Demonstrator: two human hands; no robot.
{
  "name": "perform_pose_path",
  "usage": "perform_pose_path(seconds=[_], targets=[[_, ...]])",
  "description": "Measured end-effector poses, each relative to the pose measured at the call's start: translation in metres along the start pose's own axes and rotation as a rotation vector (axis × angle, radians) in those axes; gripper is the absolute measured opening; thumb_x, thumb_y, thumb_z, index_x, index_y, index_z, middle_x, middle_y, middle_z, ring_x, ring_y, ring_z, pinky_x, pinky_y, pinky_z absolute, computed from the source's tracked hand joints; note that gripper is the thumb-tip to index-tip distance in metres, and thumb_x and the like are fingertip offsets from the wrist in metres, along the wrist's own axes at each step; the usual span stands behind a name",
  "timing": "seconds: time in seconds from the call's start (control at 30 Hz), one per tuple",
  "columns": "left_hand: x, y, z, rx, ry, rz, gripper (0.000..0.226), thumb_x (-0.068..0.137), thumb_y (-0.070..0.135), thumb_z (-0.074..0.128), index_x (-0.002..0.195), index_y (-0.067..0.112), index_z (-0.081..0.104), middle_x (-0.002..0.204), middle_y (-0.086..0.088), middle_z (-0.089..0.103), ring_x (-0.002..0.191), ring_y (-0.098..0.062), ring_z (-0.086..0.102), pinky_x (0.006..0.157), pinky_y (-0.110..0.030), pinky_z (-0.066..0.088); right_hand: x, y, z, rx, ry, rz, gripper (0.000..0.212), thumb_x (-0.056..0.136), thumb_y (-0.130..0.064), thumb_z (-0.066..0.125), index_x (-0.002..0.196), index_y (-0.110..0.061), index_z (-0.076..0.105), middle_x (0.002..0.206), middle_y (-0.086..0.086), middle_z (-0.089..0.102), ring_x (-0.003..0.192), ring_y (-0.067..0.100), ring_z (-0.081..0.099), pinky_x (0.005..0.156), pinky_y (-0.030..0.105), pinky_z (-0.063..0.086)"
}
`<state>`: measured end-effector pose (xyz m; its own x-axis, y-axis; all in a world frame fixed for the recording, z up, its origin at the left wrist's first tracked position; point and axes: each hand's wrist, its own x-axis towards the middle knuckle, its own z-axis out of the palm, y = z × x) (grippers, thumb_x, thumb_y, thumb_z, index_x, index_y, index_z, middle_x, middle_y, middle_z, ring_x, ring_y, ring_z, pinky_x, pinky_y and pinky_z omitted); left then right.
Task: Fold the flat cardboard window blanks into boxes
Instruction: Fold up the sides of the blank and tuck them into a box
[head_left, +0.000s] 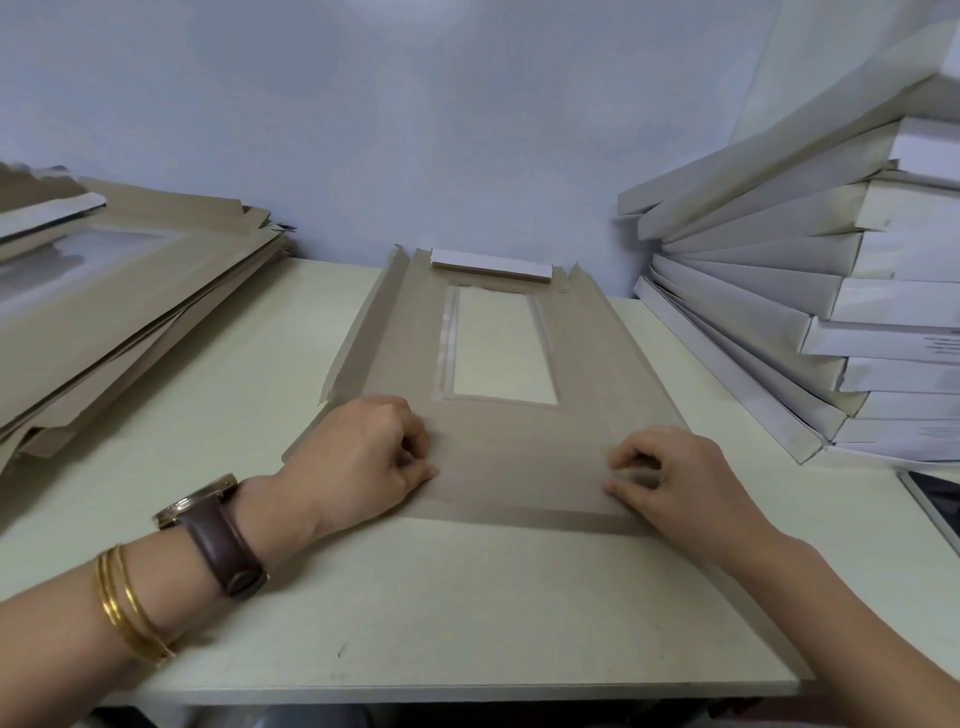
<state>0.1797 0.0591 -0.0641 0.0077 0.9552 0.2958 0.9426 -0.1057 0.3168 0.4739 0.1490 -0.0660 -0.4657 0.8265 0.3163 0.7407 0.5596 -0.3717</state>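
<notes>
A brown cardboard window blank (519, 447) lies flat in the middle of the pale table, its clear rectangular window (501, 345) toward the wall. Its left side flap is raised, and its far flap is folded up, showing white. My left hand (358, 457) rests on the blank's near left part with fingers curled, pinching the board. My right hand (675, 478) sits on the near right part, fingers curled and pinching the board at a crease. The near flap lies flat toward me.
A pile of flat brown blanks (130, 312) lies at the left. A tall leaning stack of folded white boxes (831, 312) stands at the right by the wall. A dark flat device (935, 504) lies at the right edge. The table's front edge (467, 693) is close.
</notes>
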Motion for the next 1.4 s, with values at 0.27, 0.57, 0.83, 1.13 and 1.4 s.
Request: perform_pose_path(seconds=[0.27, 0.57, 0.83, 1.13, 1.4], targets=[[0.0, -0.013, -0.008, 0.205, 0.143, -0.267, 0.103, 0.051, 0.073, 0.072, 0.13, 0.015, 0.042, 0.125, -0.009, 0.034, 0.116, -0.029, 0.029, 0.097, -0.039, 0.032, 0.0, 0.008, -0.01, -0.399, 0.019, 0.305, 0.113, 0.05, -0.085, 0.056, 0.136, -0.015, 0.036, 0.119, 0.006, 0.043, 0.112, 0.026, 0.032, 0.088, 0.037, 0.038], [0.006, -0.031, -0.01, -0.046, 0.011, -0.537, 0.092, 0.041, 0.065, 0.086, 0.097, 0.011, 0.038, 0.097, -0.002, 0.035, 0.099, -0.024, 0.038, 0.075, -0.032, 0.036, 0.002, 0.029, -0.011, -0.178, -0.059, 0.565, 0.096, 0.039, -0.086, 0.068, 0.096, -0.012, 0.047, 0.1, 0.005, 0.051, 0.104, 0.027, 0.047, 0.074, 0.037, 0.044], [0.011, -0.034, -0.009, -0.179, 0.021, -0.481, 0.096, 0.043, 0.053, 0.092, 0.118, 0.017, 0.044, 0.112, 0.004, 0.047, 0.108, -0.022, 0.046, 0.082, -0.035, 0.042, 0.005, 0.026, -0.005, 0.061, 0.044, 0.452, 0.075, 0.049, -0.052, 0.089, 0.104, -0.021, 0.048, 0.105, -0.005, 0.052, 0.099, 0.017, 0.05, 0.073, 0.031, 0.039], [0.019, -0.027, -0.017, -0.121, -0.081, -0.427, 0.093, 0.05, 0.046, 0.092, 0.127, 0.02, 0.047, 0.117, 0.004, 0.055, 0.104, -0.02, 0.053, 0.083, -0.035, 0.045, 0.007, 0.025, 0.001, 0.157, 0.039, 0.253, 0.07, 0.061, -0.027, 0.09, 0.117, -0.028, 0.048, 0.11, -0.01, 0.054, 0.093, 0.007, 0.052, 0.073, 0.019, 0.038], [0.029, -0.025, -0.022, -0.01, -0.243, -0.403, 0.071, 0.059, 0.048, 0.086, 0.116, 0.018, 0.057, 0.104, 0.003, 0.052, 0.095, -0.02, 0.05, 0.081, -0.03, 0.045, 0.008, 0.026, 0.001, 0.079, -0.071, 0.158, 0.056, 0.076, -0.025, 0.077, 0.128, -0.03, 0.056, 0.122, -0.007, 0.049, 0.117, 0.017, 0.047, 0.099, 0.034, 0.042]])
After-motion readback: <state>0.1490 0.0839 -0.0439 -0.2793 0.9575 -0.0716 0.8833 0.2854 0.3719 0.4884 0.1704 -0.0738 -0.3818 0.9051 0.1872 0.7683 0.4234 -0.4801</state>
